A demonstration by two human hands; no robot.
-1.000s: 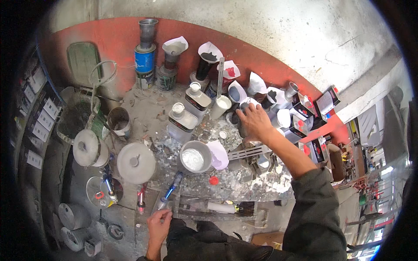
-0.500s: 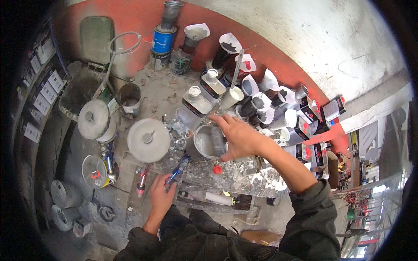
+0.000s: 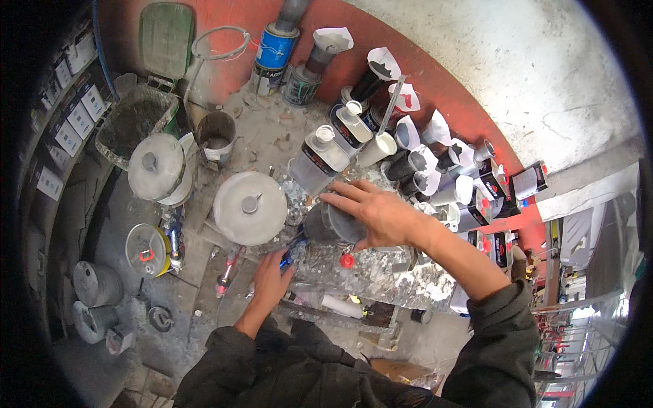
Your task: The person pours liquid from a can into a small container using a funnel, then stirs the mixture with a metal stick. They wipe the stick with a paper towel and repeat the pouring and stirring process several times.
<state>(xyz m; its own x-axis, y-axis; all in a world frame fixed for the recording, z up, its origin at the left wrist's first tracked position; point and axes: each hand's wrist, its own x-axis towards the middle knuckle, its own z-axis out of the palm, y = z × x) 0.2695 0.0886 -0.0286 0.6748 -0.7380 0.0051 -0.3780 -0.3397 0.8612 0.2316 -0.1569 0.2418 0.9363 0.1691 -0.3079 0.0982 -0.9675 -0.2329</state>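
My right hand (image 3: 384, 216) curves its fingers and thumb around the rim of a dark grey round lid (image 3: 340, 224), at the mouth of a round container that it mostly hides. I cannot tell whether the lid is seated. Lower and to the left, my left hand (image 3: 271, 280) closes around a blue spray gun (image 3: 288, 258), largely hidden behind the fingers. Left of the container stands a round pot with a pale grey lid (image 3: 250, 208). A red cap (image 3: 347, 260) lies just below the container.
Behind stand clear-and-black bottles (image 3: 318, 160), a white cup with a stirring stick (image 3: 378, 149), and several paper-topped dark cups (image 3: 411, 163). Leftward are a second lidded pot (image 3: 156, 166), a dirty bucket (image 3: 216, 136) and a yellow-rimmed can (image 3: 148, 250). Paint crusts the bench (image 3: 381, 282).
The grey inside of the container was visible beside the lid; the lid now covers it from view. The left hand has shifted right and slightly up with the spray gun. The view shifted slightly.
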